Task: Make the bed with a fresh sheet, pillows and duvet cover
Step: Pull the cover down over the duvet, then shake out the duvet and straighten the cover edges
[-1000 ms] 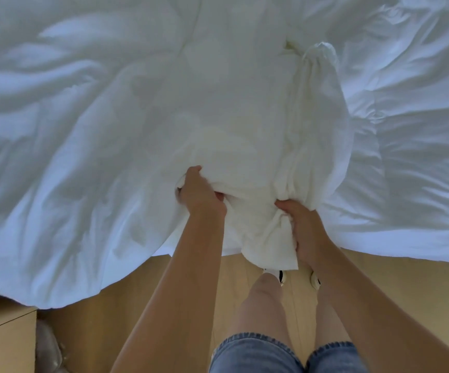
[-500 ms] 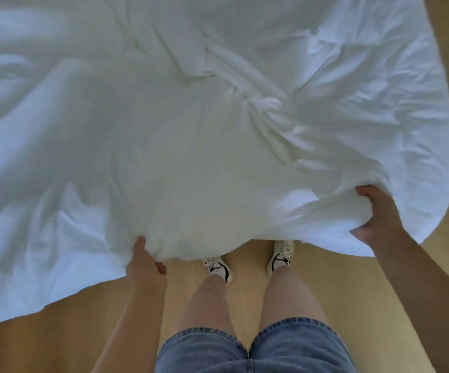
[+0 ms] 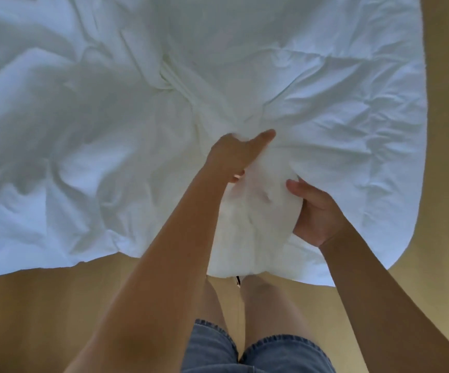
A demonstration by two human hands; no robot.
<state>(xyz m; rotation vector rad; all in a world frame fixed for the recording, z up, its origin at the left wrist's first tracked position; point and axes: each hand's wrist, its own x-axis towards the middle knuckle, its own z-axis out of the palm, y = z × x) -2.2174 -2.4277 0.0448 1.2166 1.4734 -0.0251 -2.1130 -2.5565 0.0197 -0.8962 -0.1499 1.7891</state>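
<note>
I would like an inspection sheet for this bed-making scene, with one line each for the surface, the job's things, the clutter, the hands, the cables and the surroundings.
Surface: white bedding is spread wide and wrinkled, and its near edge hangs above the floor.
Job's things: bunched fabric is gathered at the near edge between the hands; I cannot tell whether it is the sheet or the duvet cover.
Clutter: nothing seen.
Hands: the left hand grips the top of the bunch; the right hand grips its right side with curled fingers.
Cables: nothing seen.
Surroundings: a wooden floor lies below, and the person's bare legs and denim shorts are in view.
</note>
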